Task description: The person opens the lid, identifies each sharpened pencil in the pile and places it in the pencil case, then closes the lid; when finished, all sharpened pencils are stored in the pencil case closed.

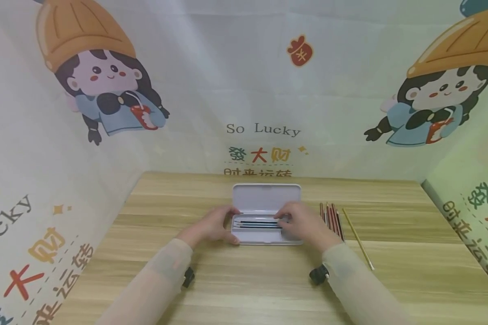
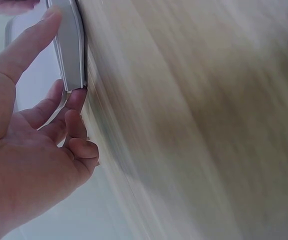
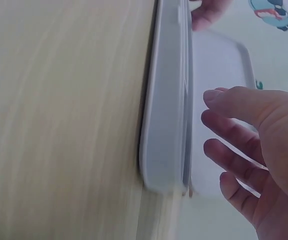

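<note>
A white pencil case (image 1: 255, 235) lies on the table with its lid (image 1: 266, 197) raised at the back. Several dark and pale blue pencils (image 1: 258, 224) lie side by side in its rear compartment. At the case's left end my left hand (image 1: 214, 224) grips it, thumb at the front corner, fingers around toward the far side; the left wrist view shows the thumb on the case wall (image 2: 71, 50). My right hand (image 1: 302, 222) hovers over the right end, covering the pencils' ends there. In the right wrist view its fingers (image 3: 234, 131) are loosely bent, with nothing visible between them.
Several red and dark pencils (image 1: 331, 219) lie on the wooden table (image 1: 252, 284) right of the case, partly behind the right hand. Beyond them is a thin yellow stick (image 1: 358, 239), possibly a brush. Printed cloth (image 1: 195, 90) hangs around the table.
</note>
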`<state>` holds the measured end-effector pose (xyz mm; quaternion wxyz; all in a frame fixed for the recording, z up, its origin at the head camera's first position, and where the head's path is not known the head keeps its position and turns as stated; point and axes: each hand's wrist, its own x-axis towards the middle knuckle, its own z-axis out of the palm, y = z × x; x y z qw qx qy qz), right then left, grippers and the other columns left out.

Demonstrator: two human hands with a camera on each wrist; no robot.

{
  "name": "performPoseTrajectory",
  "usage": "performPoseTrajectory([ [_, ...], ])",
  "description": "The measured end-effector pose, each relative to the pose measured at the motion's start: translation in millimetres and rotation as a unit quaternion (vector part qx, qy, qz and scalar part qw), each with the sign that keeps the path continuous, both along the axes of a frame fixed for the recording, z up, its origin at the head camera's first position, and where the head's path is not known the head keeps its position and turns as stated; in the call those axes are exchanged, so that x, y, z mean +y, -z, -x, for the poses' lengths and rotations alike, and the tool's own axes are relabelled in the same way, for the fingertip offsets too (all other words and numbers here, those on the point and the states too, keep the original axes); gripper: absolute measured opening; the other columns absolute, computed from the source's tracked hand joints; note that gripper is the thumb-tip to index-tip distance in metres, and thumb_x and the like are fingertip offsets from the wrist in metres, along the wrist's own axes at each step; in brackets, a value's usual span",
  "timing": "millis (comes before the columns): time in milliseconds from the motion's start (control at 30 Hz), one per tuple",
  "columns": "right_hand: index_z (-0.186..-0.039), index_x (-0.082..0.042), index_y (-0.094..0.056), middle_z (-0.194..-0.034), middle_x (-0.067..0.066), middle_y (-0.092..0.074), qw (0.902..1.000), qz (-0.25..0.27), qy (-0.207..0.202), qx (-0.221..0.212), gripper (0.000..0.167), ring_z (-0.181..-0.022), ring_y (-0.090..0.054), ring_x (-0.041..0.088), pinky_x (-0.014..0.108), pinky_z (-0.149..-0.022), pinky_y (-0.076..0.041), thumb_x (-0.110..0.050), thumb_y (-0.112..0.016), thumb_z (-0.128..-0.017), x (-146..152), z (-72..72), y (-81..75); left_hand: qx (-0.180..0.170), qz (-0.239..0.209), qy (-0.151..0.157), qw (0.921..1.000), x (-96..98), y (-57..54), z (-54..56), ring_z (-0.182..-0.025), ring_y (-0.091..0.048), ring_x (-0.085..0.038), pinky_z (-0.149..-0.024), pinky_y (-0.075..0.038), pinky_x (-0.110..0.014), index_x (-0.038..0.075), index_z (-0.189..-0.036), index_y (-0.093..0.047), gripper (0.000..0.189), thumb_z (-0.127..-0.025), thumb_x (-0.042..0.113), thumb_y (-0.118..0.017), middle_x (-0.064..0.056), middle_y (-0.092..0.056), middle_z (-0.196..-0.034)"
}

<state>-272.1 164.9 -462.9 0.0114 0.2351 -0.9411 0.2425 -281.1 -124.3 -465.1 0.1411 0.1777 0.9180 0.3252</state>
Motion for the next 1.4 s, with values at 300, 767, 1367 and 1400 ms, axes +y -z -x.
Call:
performPoseTrajectory([
  [300,-0.102,-0.016,-0.081,-0.1,0.0,-0.075,0.9993,0.006,0.033,0.015,0.013,-0.088,-0.066,0.016,0.036,-0.077,-0.057,-0.018,-0.078,-0.09,37.5,-11.2,1.1,-0.003,0.004,-0.001,1.0,0.9,-0.2,1.0,-0.139,-0.049,-0.037,-0.125,-0.032,-0.053,0.006,-0.14,-0.057,0.086,-0.065,0.019,-0.097,-0.017,-0.059,-0.144],
  [767,-0.106,-0.01,-0.079,-0.102,0.005,-0.078,0.9976,0.024,0.063,0.017,0.018,-0.086,-0.068,0.019,0.042,-0.077,-0.059,-0.014,-0.078,-0.089,82.9,-22.9,1.6,0.0,0.0,0.001,1.0,1.3,-0.4,2.2,-0.137,-0.051,-0.037,-0.124,-0.034,-0.054,0.005,-0.138,-0.057,0.085,-0.065,0.019,-0.097,-0.017,-0.06,-0.141],
  [1367,-0.116,-0.009,-0.075,-0.104,0.012,-0.076,0.9875,-0.03,0.144,-0.057,0.026,-0.08,-0.065,0.017,0.032,-0.064,-0.054,-0.017,-0.074,-0.092,125.7,-32.7,-3.7,0.005,0.007,0.005,0.9999,0.1,1.3,2.0,-0.139,-0.049,-0.037,-0.125,-0.033,-0.054,0.007,-0.14,-0.057,0.086,-0.065,0.021,-0.097,-0.016,-0.058,-0.145],
  [1400,-0.118,-0.008,-0.075,-0.106,0.013,-0.076,0.987,-0.033,0.147,-0.056,0.027,-0.079,-0.065,0.017,0.031,-0.063,-0.053,-0.018,-0.074,-0.092,127.1,-32.6,-3.5,0.004,0.008,0.005,0.9999,-0.4,1.7,2.0,-0.139,-0.049,-0.037,-0.125,-0.033,-0.054,0.007,-0.14,-0.057,0.086,-0.065,0.021,-0.097,-0.016,-0.058,-0.145],
])
